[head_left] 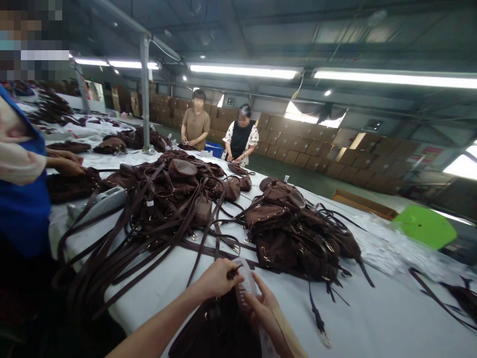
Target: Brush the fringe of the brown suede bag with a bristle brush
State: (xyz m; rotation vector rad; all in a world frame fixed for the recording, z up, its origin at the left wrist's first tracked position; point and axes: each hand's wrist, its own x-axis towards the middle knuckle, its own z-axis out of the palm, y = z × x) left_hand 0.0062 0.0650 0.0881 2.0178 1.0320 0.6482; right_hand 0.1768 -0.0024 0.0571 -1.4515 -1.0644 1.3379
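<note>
My left hand is closed in a pinch on a small dark tab or cord end at the top of a brown bag that lies at the table's near edge. My right hand holds a clear plastic piece with print on it, fingers curled round it, right beside the left hand. Just beyond both hands sits a heap of brown bags with dangling straps.
A long white-covered table carries another pile of brown bags and long straps. A person in blue stands at the left. Two people work at the far end. Cardboard boxes line the back wall. A green object lies at right.
</note>
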